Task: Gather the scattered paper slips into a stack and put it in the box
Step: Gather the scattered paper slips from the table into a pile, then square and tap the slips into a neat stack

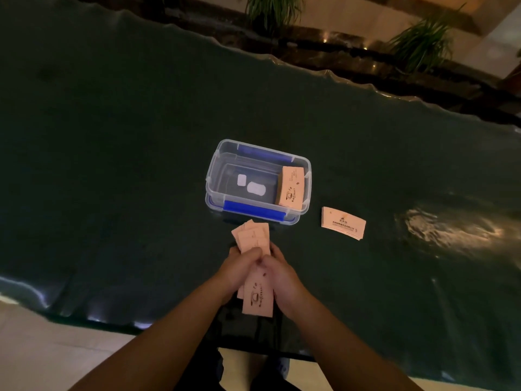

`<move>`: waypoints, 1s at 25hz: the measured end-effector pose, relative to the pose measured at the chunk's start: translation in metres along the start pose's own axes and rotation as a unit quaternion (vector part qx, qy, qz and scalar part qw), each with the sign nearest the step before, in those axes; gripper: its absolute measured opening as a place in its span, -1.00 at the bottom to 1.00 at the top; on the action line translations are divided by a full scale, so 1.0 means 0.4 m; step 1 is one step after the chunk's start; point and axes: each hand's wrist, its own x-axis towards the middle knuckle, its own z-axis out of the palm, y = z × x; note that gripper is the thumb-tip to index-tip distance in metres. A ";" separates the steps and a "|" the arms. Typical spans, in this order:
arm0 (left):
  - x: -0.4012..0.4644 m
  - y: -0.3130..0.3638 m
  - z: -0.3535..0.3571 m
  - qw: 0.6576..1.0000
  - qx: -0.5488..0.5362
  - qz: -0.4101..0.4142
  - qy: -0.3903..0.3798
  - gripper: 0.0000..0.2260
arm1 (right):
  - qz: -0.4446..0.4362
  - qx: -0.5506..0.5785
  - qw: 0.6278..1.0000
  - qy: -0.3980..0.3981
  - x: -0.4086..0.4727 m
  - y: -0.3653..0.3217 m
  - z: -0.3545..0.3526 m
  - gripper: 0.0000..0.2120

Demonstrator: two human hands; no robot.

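- Hands met at centre, just in front of the box; left hand (242, 268) and right hand (277, 273) are pressed together around a loose bundle of slips (255, 277).
- Left hand is closed on the bundle, thumb laid across the top; right hand is closed on it from the other side.
- Bundle is uneven: several slips fan out beyond the fingertips toward the box, and one slip with a cup logo sticks out below the palms toward the wrists.
- Bundle is held above the table (112, 165), a dark glossy slab with a wavy far edge.
- Box (258, 180), clear plastic with blue latches, is seen open and lidless just beyond the fanned slips.
- Stack (291, 190) of slips is seen inside the box against its right wall, leaning, logo side up.
- Two white labels (251, 186) are visible at the box floor; whether inside or beneath cannot be told.
- Small pile (343, 222) of slips lies flat on the table, right of the box and apart from it.
- Plants (420, 43) are noted beyond the table's far edge.
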 end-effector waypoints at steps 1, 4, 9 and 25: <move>0.001 0.000 0.002 0.999 -0.033 -0.001 -0.005 -0.55 | 0.001 0.000 1.000 -0.007 -0.003 -0.003 -0.018 -0.39; -0.001 0.012 0.018 0.994 -0.101 0.005 -0.044 -0.60 | 0.005 -0.007 1.000 -0.012 -0.016 -0.012 -0.078 -0.26; -0.014 0.043 0.082 0.983 -0.160 0.065 -0.070 -0.61 | -0.006 0.084 0.996 0.008 -0.050 -0.005 -0.146 -0.38; 0.053 0.169 0.418 0.950 -0.280 0.002 -0.136 -0.51 | -0.167 0.279 0.934 0.149 -0.050 -0.067 -0.446 -0.65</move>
